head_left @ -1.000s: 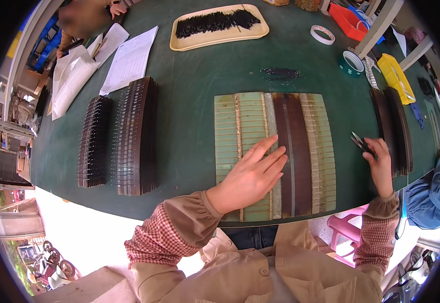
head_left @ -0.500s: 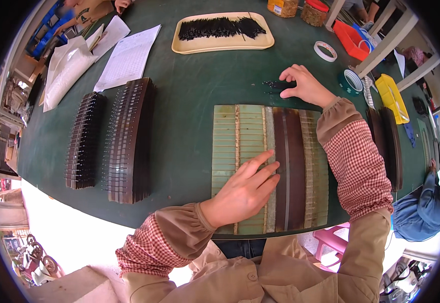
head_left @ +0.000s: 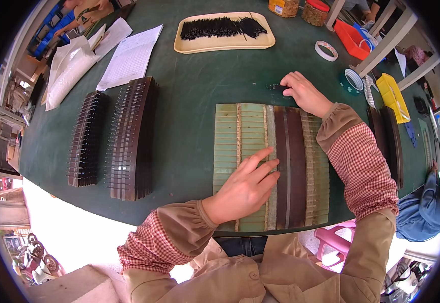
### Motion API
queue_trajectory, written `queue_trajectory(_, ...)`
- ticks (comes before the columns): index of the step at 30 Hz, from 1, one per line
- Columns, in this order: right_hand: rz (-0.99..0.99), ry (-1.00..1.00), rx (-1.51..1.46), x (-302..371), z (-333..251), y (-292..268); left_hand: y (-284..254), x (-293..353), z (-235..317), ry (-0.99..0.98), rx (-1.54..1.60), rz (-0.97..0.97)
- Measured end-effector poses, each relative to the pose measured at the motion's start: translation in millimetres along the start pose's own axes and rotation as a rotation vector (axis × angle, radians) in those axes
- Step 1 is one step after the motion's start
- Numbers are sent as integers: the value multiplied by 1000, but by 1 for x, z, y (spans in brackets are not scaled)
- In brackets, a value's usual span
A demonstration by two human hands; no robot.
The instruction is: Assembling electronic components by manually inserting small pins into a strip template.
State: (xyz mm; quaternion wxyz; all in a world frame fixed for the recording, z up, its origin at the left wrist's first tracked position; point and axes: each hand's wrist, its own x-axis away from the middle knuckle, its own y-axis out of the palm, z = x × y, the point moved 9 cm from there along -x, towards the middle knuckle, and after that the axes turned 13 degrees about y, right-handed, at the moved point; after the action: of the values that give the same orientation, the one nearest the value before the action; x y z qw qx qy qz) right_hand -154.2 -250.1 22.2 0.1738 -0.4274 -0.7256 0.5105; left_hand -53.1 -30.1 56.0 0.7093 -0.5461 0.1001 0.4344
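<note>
A flat jig board (head_left: pixel 226 121), pale green with ribbed rows and a dark brown band (head_left: pixel 295 171) down its middle, lies at the near edge of the table. My left hand (head_left: pixel 245 189) rests on it, fingers stretched out and slightly apart, fingertips beside the brown band. Beyond the board's far edge, my right hand (head_left: pixel 305 93) pinches at the end of a small cluster of thin black pieces (head_left: pixel 274 87) with pale tips. Its fingers and thumb are closed together there; how many pieces they grip is hidden.
Two stacks of dark strips with pins, one narrow (head_left: pixel 86 139) and one wide (head_left: pixel 134 139), stand left. A cream tray (head_left: pixel 225 46) of black pieces sits at the far side. Paper sheets (head_left: pixel 130 55), tape rolls (head_left: pixel 326 50), a yellow bin (head_left: pixel 392 97) and table posts surround the workspace.
My right hand's fingers and thumb have closed from a wide curl into a pinch at the black pieces, the hand shifting slightly nearer. My left hand stays on the board.
</note>
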Motion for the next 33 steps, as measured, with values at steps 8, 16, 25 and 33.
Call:
queue_trajectory(8, -204, 389, -340, -8, 38, -6, -2, 1, -1, -13, 26, 23)
queue_trajectory(16, -62, 577, -1054, 0, 75, -16, 1, -1, -2, -12, 42, 28)
queue_trajectory(25, 284, 493, -1081, 10, 74, -29, 0, -2, -3, -30, 35, 20)
queue_trajectory(33, 187, 448, -1047, 5, 77, -17, 0, -2, -3, -30, 25, 32)
